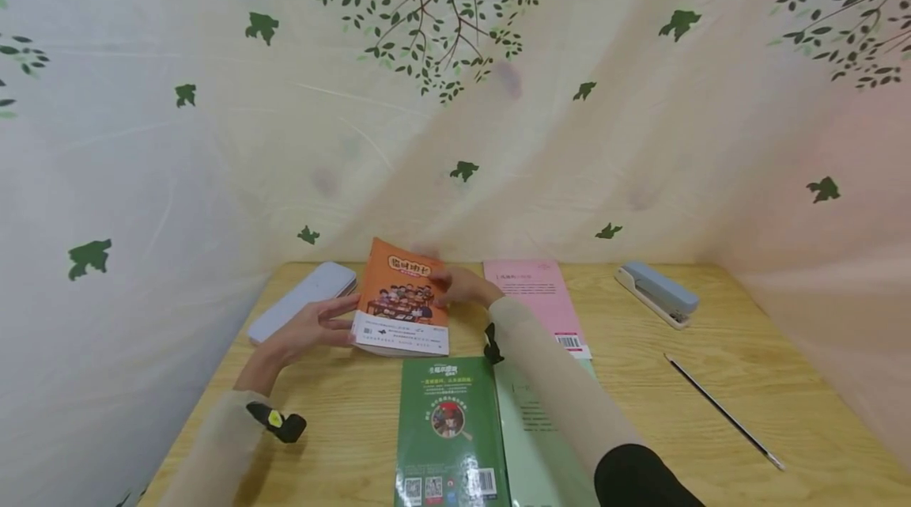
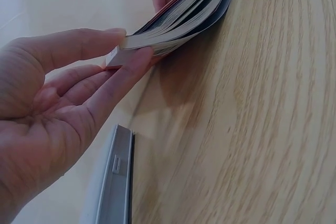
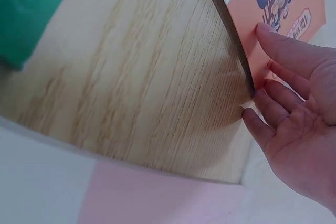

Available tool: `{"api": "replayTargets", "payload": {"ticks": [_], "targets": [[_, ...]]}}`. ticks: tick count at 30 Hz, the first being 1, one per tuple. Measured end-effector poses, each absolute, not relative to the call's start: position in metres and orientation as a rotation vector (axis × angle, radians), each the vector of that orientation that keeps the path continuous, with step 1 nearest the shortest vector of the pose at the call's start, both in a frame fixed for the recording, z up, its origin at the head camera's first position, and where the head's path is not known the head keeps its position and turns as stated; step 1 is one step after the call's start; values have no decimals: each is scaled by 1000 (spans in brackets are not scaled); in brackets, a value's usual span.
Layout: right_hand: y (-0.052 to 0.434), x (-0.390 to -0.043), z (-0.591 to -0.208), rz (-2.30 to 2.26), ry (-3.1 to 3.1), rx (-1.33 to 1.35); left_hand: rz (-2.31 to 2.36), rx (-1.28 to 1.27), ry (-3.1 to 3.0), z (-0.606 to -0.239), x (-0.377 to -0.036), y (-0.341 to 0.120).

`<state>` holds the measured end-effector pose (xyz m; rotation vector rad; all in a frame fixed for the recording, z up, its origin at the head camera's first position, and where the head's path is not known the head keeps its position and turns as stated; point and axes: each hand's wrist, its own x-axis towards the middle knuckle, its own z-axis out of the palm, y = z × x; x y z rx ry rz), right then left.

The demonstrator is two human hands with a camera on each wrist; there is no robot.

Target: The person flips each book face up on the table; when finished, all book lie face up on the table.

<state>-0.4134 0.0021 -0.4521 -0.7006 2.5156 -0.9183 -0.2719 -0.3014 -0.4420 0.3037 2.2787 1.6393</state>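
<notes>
An orange book (image 1: 402, 285) with a white band along its near edge is tilted up off the table at the back. Its left side is pinched by my left hand (image 1: 306, 331), and the left wrist view shows the thumb and fingers (image 2: 134, 64) on either side of the pages. On the right edge, my right hand (image 1: 466, 287) grips the book, thumb on the cover and the other fingers at the edge. A green book (image 1: 455, 420) lies just in front, beside a pale green book (image 1: 537, 436). Behind that lies a pink book (image 1: 530, 297).
A pale, flat case (image 1: 302, 301) lies at the back left, near my left hand. Over on the right are a blue stapler (image 1: 656, 293) and a thin dark pencil (image 1: 722, 410). A printed curtain (image 1: 398, 175) hangs behind the wooden table (image 1: 334, 428).
</notes>
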Motion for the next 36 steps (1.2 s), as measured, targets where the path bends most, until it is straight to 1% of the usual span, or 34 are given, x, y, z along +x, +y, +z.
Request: {"api": "replayTargets", "payload": {"ticks": [9,25,36], "targets": [[10,-413,-452,-937,2503,-708,1639,261,2281,-445,-274,-295],[21,-409,-446,-896,2514,-657,1661,265,2255,-452,-278,-286],[27,-411,-446,-861,2540,-689,1674,251,2238,-456,-279,-279]]}}
